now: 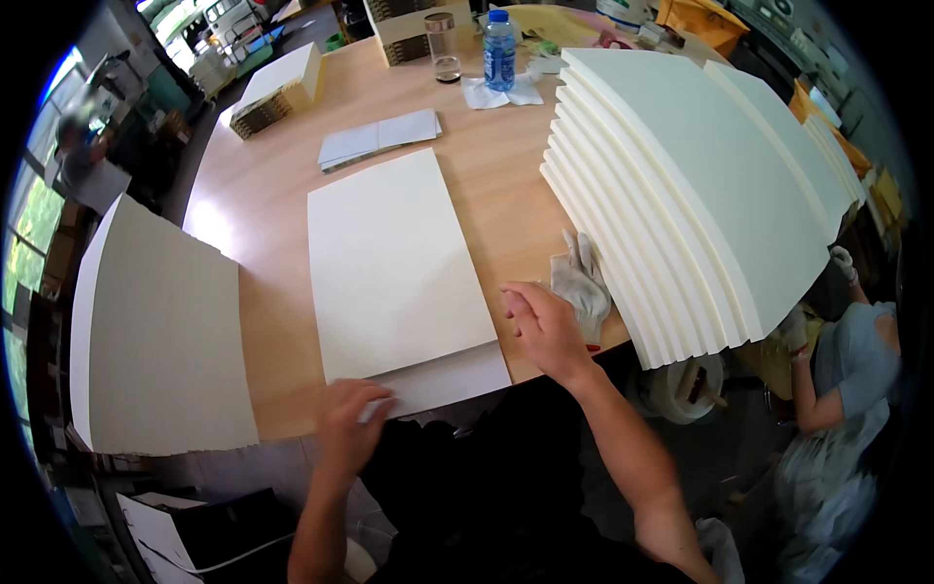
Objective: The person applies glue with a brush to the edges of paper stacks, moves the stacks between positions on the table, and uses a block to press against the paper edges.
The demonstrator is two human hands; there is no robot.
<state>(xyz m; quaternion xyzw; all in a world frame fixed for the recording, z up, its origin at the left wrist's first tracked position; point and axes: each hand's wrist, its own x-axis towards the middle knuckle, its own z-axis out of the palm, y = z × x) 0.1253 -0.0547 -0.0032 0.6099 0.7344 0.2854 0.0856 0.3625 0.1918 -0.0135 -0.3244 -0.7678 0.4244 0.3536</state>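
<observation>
A large cream sheet (394, 258) lies flat on the wooden table (496, 185), on top of a whiter sheet (457, 378) whose near edge sticks out. My left hand (348, 419) pinches the near-left corner of those sheets at the table's front edge. My right hand (541, 329) rests flat on the table just right of the sheets, fingers together, holding nothing. A crumpled white glove (581, 282) lies right beside it.
A fanned stack of cream boards (681, 185) fills the right side. A tall stack of sheets (161, 331) stands at the left. Farther back are grey cards (379, 139), a water bottle (499, 51), a glass jar (443, 47) and boxes. Another person (846, 389) crouches at the lower right.
</observation>
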